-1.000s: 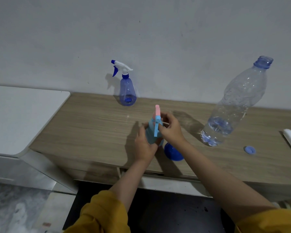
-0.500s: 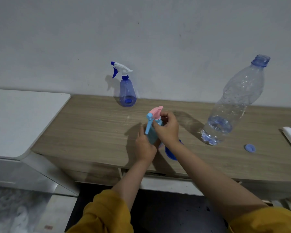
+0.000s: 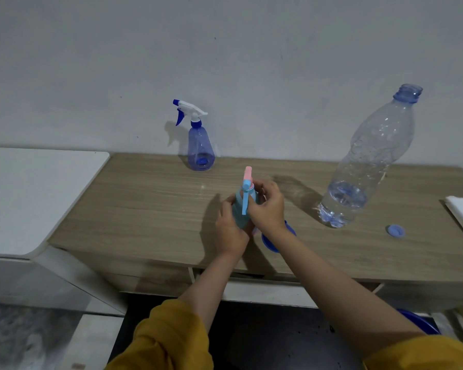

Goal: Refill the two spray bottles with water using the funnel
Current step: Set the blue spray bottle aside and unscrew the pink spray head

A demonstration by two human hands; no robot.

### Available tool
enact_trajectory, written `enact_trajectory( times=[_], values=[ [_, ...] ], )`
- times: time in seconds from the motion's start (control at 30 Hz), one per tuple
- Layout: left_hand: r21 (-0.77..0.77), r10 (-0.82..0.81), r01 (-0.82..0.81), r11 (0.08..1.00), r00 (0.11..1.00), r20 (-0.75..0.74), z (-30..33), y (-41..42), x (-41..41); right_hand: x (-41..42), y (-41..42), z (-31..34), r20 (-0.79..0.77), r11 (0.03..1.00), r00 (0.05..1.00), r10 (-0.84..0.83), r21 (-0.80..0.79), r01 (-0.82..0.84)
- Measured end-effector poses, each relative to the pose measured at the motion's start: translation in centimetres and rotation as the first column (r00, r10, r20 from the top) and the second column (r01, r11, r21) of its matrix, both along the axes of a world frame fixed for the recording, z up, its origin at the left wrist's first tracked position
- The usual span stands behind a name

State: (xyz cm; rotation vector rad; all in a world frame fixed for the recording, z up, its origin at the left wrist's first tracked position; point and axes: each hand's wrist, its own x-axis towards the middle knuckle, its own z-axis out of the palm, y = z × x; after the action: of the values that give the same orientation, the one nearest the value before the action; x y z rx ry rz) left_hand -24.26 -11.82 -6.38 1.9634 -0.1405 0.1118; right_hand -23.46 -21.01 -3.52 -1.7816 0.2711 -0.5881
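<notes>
Head view: left hand (image 3: 229, 231) grips a light-blue spray bottle (image 3: 241, 209) on the counter (image 3: 145, 209); right hand (image 3: 267, 209) pinches its pink-and-blue sprayer (image 3: 247, 182).

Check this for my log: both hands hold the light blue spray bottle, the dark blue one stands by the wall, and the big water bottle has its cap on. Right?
Not quite. The head view shows the water bottle open; its cap lies on the table beside it. The rest holds: the left hand and right hand hold the light blue spray bottle, and the dark blue one stands by the wall.
</notes>
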Motion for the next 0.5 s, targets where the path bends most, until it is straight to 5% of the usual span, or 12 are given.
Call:
enact_trajectory(
  times=[0.23,0.5],
  values=[
    [0.026,0.010,-0.010,1.000,1.000,-0.004,-0.08,-0.08,0.12,0.06,0.61,0.01,-0.046,0.996,0.998,-0.038,0.074,0.041],
    [0.019,-0.007,0.007,1.000,1.000,0.013,-0.05,0.16,0.00,0.04,0.42,0.08,0.004,0.998,0.999,-0.046,-0.041,0.046]
  ],
)
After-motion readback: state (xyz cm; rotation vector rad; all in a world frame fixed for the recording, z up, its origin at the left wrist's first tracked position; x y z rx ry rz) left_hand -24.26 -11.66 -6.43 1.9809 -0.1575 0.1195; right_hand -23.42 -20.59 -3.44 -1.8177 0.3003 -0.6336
